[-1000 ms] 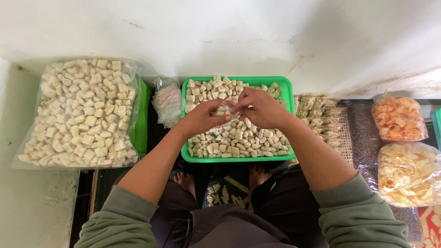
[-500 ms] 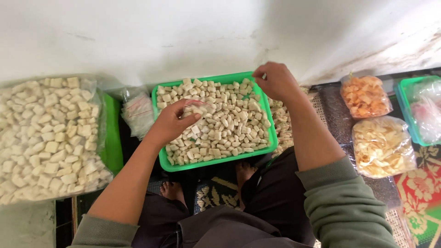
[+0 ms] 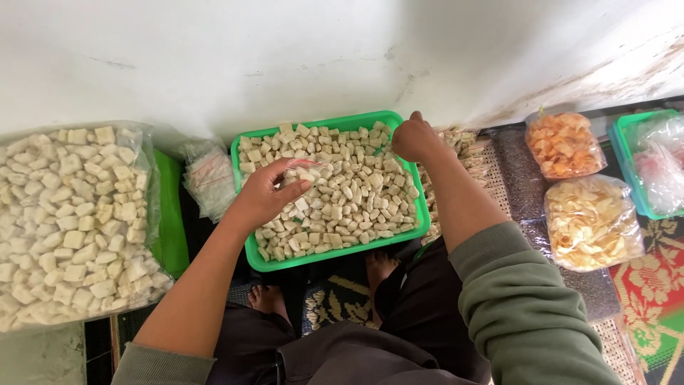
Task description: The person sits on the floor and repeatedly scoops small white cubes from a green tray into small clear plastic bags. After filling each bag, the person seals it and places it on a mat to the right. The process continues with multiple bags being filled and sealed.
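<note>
Over green tray [image 3: 251,254], left hand [image 3: 265,194] pinching small clear bag [image 3: 305,171] of light, crumbly pale cubes [image 3: 349,199], best gripped at mouth; right hand [image 3: 413,140] clenched at far rim, contents unclear.

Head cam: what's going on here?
A person sits over a green tray full of pale cube snacks. The left hand holds a small clear bag with a few cubes in it above the tray. The right hand is closed at the tray's far right corner. A big bag of cubes lies to the left; bags of crackers lie to the right.
</note>
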